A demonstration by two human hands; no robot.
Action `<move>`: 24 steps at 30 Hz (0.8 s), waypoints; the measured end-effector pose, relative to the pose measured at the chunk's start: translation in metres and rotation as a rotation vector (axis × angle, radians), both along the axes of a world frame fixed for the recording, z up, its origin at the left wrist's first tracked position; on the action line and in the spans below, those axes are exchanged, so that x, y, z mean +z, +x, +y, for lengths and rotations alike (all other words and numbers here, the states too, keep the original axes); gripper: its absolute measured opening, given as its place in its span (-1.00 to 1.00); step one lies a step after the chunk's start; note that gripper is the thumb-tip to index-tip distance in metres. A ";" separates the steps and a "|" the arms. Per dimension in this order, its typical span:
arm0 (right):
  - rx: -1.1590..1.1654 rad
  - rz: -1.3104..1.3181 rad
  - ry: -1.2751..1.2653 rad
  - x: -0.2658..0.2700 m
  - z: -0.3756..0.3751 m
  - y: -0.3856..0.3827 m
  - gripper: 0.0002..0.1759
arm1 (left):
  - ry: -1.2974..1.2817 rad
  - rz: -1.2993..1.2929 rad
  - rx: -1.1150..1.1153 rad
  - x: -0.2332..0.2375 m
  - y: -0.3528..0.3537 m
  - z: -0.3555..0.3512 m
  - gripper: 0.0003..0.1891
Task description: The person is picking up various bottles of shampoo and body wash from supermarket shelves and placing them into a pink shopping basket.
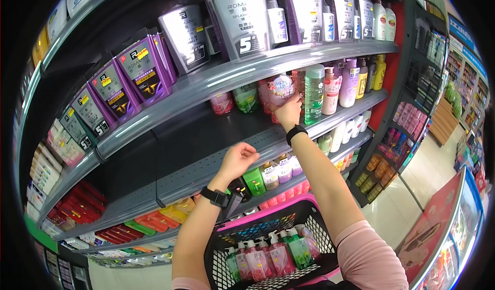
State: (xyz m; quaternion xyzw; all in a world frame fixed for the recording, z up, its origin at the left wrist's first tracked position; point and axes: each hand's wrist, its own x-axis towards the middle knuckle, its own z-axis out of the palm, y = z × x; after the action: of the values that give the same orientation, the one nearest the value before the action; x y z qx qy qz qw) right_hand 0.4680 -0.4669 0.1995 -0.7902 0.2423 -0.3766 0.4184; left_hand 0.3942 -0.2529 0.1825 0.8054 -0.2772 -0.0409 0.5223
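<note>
My right hand (289,110), with a dark band on the wrist, reaches onto the middle shelf and grips a pink bottle (281,88) with a round, flowery label. Beside it stand a clear green bottle (314,95) and a pink pump bottle (331,91). Further left on that shelf are a green bottle (246,98) and another pink bottle (221,103). My left hand (240,157), wearing a black watch, hovers in front of the shelf edge, its fingers loosely curled and holding nothing. Below my arms is a black shopping basket (219,241) with pink and green pump bottles (281,259) inside.
The upper shelf (216,76) carries purple boxes (144,65) and large silver bottle-shaped packs (240,19). Lower shelves hold tubes and bottles. To the right stand a dark wire rack (412,109) and a red-sided display case (433,228) beside the aisle floor.
</note>
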 end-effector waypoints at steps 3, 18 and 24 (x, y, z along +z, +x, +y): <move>-0.050 0.093 0.015 0.007 0.002 0.001 0.06 | -0.030 -0.052 0.074 0.001 0.020 -0.003 -0.77; 0.515 -0.042 -0.220 -0.001 0.036 -0.027 0.10 | -0.266 -0.128 0.289 -0.017 0.099 -0.037 -0.11; 0.357 -0.146 -0.116 -0.012 0.001 0.016 0.01 | -0.520 -0.101 0.256 -0.021 0.094 -0.049 -0.12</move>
State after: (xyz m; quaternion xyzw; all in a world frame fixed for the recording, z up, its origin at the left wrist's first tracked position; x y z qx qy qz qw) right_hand 0.4835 -0.4663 0.1873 -0.8140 0.0456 -0.3661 0.4488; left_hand 0.4886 -0.3016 0.1615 0.6739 -0.2003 0.1377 0.6976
